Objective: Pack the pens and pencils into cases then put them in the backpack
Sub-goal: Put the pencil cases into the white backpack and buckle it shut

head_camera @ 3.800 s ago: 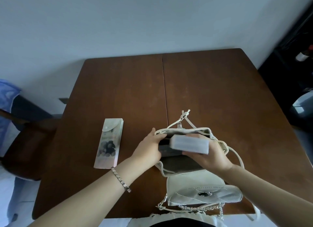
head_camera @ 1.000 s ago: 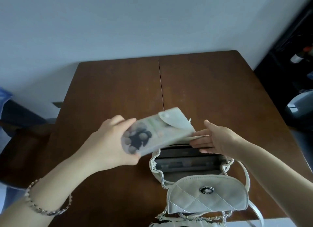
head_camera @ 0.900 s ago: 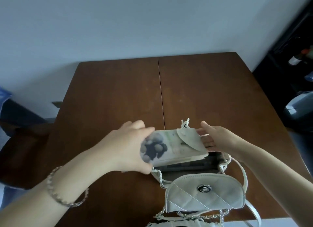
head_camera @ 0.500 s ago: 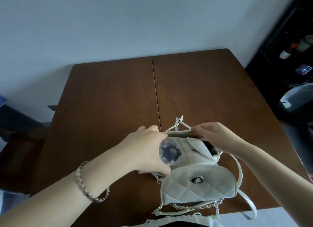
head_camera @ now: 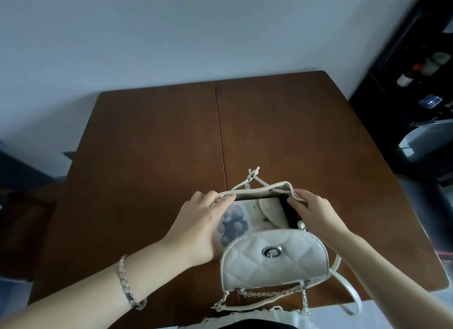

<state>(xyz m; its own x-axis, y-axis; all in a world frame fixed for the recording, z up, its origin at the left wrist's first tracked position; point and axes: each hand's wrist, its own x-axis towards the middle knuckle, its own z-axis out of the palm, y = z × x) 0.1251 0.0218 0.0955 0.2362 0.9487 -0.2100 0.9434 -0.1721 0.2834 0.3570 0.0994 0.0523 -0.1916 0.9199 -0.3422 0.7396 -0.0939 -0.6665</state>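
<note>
Head cam looks down at a small white quilted backpack (head_camera: pixel 279 186) sitting near the front edge of a brown wooden table (head_camera: pixel 159 144). The flower-print pencil case (head_camera: pixel 247 216) lies across its open mouth, partly down inside. The front flap (head_camera: pixel 277 267) with the metal snap hangs toward the person. The left hand (head_camera: pixel 196 228), wearing a silver bracelet (head_camera: pixel 126 287), curls its fingers over the left side of the rim. It covers that end of the case, so it's hard to say if it's gripping the case too. The right hand (head_camera: pixel 316 213) pinches the rim's right corner. The knotted drawstring (head_camera: pixel 252 174) pokes up behind the opening.
</note>
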